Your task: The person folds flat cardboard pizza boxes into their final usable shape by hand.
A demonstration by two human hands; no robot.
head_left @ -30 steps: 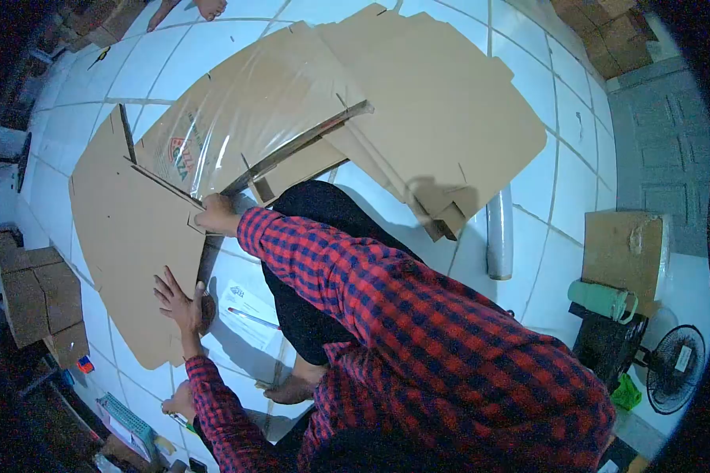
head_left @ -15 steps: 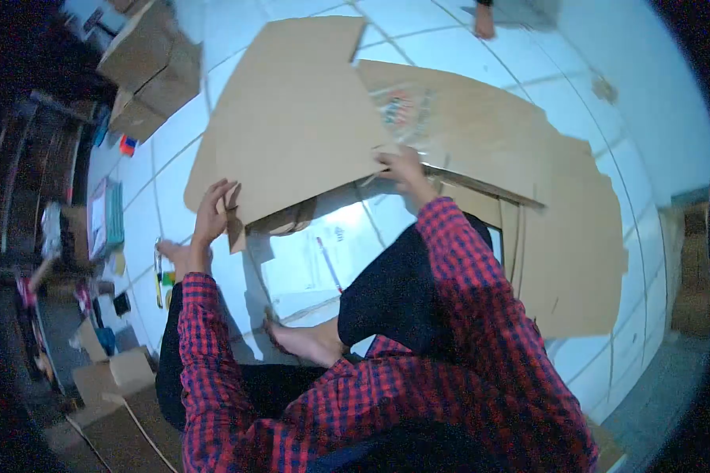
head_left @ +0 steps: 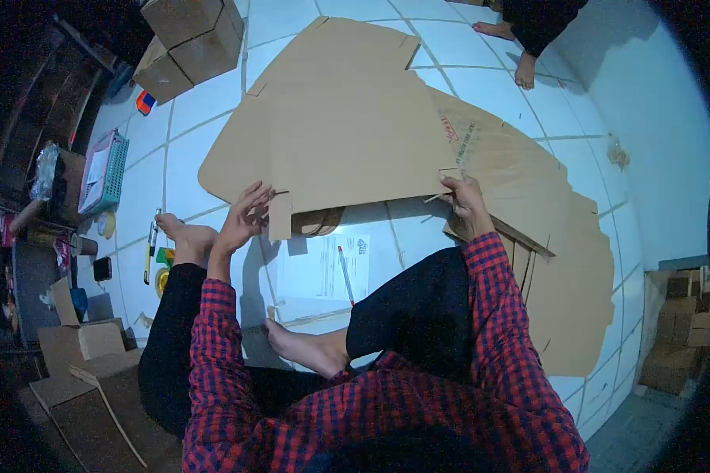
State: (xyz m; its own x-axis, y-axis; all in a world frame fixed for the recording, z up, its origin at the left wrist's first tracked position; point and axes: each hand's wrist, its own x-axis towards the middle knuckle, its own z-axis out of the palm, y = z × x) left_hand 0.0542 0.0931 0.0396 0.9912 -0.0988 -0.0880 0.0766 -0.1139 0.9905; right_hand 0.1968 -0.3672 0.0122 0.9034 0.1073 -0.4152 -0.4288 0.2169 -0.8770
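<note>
A large cut cardboard sheet (head_left: 347,118) is held up in front of me, above the tiled floor. My right hand (head_left: 467,199) pinches its near edge beside a small slot. At the sheet's near left corner, my left hand (head_left: 247,214) has its fingers apart, next to a narrow cardboard tab. A second cardboard piece (head_left: 572,292), with printing and clear tape, lies to the right, partly under the first. Below the sheet's near edge, a printed paper (head_left: 308,268) and a pen (head_left: 345,272) are on the floor.
Cardboard boxes (head_left: 205,51) stand at the upper left. A teal basket (head_left: 112,177), a cutter (head_left: 150,254), tape rolls and a phone (head_left: 102,269) are on the left. Another person's bare feet (head_left: 525,71) are at the top right. More boxes (head_left: 670,339) sit at the far right.
The view has shifted, and more of the other person's legs and feet shows. My left hand's fingers have spread beside the tab. My right hand stays at the sheet's edge.
</note>
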